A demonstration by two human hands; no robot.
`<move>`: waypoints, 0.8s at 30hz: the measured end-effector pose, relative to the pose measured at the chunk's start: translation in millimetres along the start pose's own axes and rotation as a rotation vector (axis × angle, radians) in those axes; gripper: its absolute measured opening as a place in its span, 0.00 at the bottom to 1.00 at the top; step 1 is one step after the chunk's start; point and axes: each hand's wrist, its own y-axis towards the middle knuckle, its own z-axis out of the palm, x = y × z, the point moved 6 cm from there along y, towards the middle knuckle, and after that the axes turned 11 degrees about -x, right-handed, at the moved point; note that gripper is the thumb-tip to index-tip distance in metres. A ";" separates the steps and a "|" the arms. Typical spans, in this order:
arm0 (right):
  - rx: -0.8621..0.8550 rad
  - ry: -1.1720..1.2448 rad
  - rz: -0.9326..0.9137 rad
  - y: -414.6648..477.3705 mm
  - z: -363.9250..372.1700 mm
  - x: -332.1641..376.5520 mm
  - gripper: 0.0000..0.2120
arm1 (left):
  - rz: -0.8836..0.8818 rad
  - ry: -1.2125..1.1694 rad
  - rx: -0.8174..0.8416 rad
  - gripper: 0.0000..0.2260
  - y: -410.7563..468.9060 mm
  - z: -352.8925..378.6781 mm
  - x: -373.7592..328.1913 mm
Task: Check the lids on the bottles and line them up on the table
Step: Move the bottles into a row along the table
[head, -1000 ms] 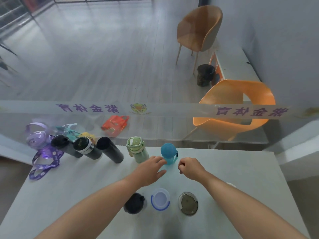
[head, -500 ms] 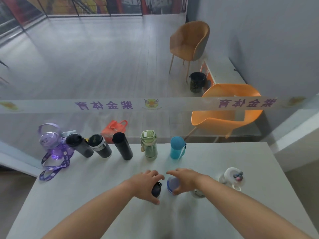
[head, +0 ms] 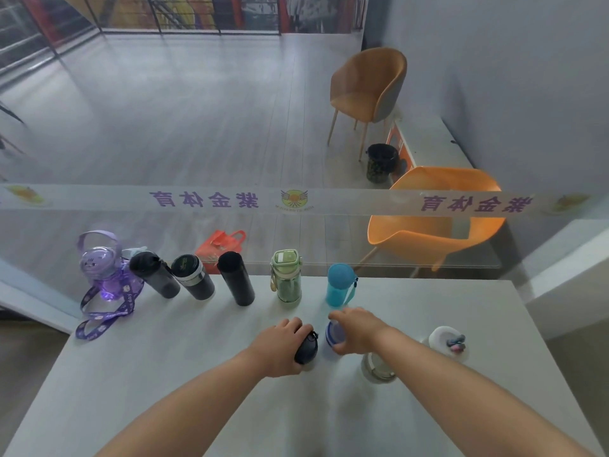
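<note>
Several bottles stand in a row along the far edge of the grey table (head: 164,374): a purple bottle (head: 100,272) with a strap, a black bottle (head: 153,275), a dark bottle with a silver band (head: 192,277), a tall black bottle (head: 235,278), a green bottle (head: 287,275) and a blue bottle (head: 339,285). Nearer me, my left hand (head: 280,344) grips a small black bottle (head: 307,347). My right hand (head: 357,329) wraps the top of a blue-rimmed clear bottle (head: 333,334). A clear bottle (head: 377,366) shows partly behind my right forearm.
A white bottle with a small charm (head: 448,341) stands at the right of the table. A glass panel with a printed strip (head: 296,201) rises right behind the row. Beyond it are two orange chairs (head: 435,225), an orange bag (head: 220,245) and a dark bin (head: 382,161).
Both hands drew back from the blue bottle in the far row to the near bottles. My left hand closed on the small black bottle and my right on the blue-rimmed one. My head tilted up.
</note>
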 end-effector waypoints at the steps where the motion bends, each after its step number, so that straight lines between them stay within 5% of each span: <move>1: -0.017 0.010 0.009 2.4 -7.7 -7.8 0.31 | -0.010 -0.007 -0.015 0.33 7.9 -2.3 -2.0; 13: -0.071 0.148 0.222 -14.0 -44.2 -155.3 0.36 | 0.034 -0.027 -0.019 0.33 125.7 -2.3 -83.3; 24: -0.137 0.215 0.232 -3.2 -58.0 -257.4 0.37 | -0.020 -0.030 -0.050 0.34 242.8 -0.4 -132.8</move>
